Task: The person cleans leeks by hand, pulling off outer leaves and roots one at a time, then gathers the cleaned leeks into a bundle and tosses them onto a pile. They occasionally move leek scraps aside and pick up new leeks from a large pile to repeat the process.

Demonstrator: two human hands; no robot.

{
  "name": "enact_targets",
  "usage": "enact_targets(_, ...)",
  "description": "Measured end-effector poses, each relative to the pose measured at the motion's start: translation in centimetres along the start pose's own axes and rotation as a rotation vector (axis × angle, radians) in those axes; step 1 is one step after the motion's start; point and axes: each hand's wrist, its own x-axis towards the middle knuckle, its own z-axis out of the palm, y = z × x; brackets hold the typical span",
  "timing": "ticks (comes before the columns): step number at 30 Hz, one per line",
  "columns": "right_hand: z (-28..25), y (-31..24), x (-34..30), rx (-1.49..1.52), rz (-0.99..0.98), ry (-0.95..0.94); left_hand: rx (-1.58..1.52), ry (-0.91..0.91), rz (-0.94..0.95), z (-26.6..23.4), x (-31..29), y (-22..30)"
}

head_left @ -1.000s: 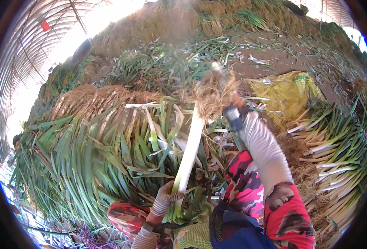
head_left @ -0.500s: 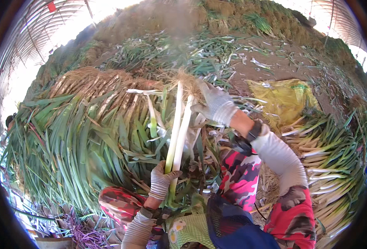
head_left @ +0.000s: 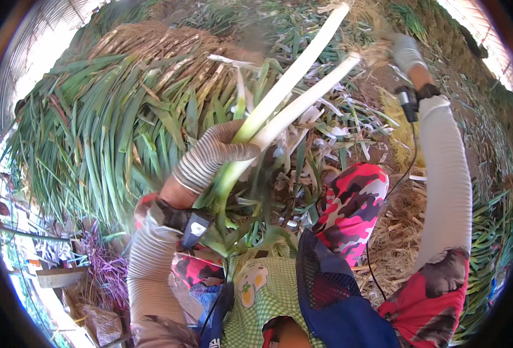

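Two long white-stemmed leeks (head_left: 294, 72) are gripped in my left hand (head_left: 218, 153), which wears a striped grey glove and closes around them where white turns to green. Their white ends point up and to the right, spread slightly apart, and their green leaves hang down toward my lap. Beyond the tip of the lower leek is a brown tuft of roots (head_left: 375, 53). My right hand (head_left: 407, 53), also gloved, is stretched far out just right of that tuft. Its fingers are smeared by motion, so whether it holds any roots does not show.
A large heap of untrimmed leeks (head_left: 111, 122) lies at left, roots away from me. Peeled leaf scraps (head_left: 337, 130) litter the ground ahead. A yellow sack (head_left: 404, 124) and more leeks (head_left: 488, 249) are at right. Purple strings (head_left: 105, 267) lie lower left; a black cable (head_left: 368, 255) crosses my leg.
My left hand has lifted the leeks and tilted them to the right. My right hand has swung from the root ends outward to the far right. The view has shifted too.
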Motion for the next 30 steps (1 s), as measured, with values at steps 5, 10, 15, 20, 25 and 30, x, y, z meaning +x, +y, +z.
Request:
enact_targets(5, -1.7, 7.1, -2.9, -0.072, 0.369, 0.027, 0.119, 0.12, 0.087, -3.0, -2.4, 1.1)
enact_targets(10, 0.0, 0.3, -6.9, -0.125, -0.221, -0.592, -0.005, 0.132, 0.135, -5.6, -1.3, 1.8)
enact_targets(15, -2.6, -12.4, -7.6, -0.169, -0.22, 0.057, 0.052, 0.06, 0.124, -5.3, 1.7, 1.2)
enact_targets(20, -6.1, -16.7, -11.2, -0.191, -0.806, 0.279, 0.121, -0.269, 0.154, 4.0, 4.2, 2.4)
enact_targets(25, -3.4, -14.3, -12.3, 0.121, -0.886, 0.068, 0.368, -0.185, 0.042, 3.8, 3.3, 0.2)
enact_targets(30, -8.2, 0.5, -15.4, -0.095, -0.476, 0.53, 0.267, -0.179, 0.31, -2.0, 7.8, 1.3)
